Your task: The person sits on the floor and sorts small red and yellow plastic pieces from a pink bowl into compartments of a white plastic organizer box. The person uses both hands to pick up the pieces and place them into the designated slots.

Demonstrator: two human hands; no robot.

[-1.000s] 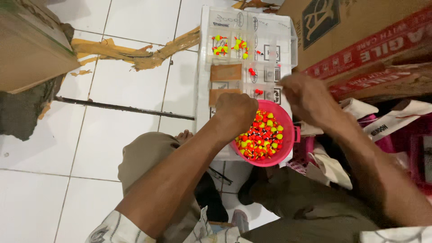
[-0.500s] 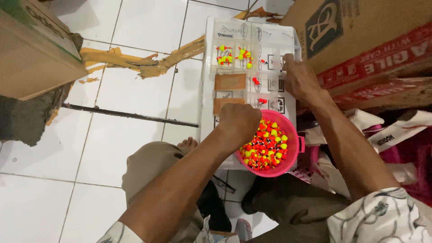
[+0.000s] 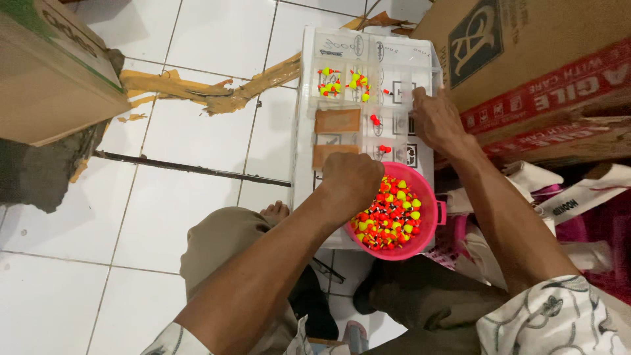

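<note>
My left hand [image 3: 351, 181] is curled shut at the near-left rim of the pink bowl [image 3: 430, 197], knuckles up. Can't tell what it's pinching; palm side is hidden. The heap of small red and yellow floats [image 3: 389, 213] sits just right of and below that fist.

My right hand [image 3: 435, 118] is palm-down at the right edge of the clear compartment box [image 3: 305, 98], fingers loosely bent toward the cells. Can't tell if it's holding anything.

Risks, as I judge them:
- The bowl sits on the near end of the box, half overhanging. A nudge from my left wrist could tip it and the floats would scatter across the tile.
- The floats are tiny, so one could slip and land in the wrong cell.

The box's long axis runs away from me, far end ahead of my right fingertips. A few floats in the cells beside my right hand lie with stems pointing sideways; those in the bowl point every way.
</note>
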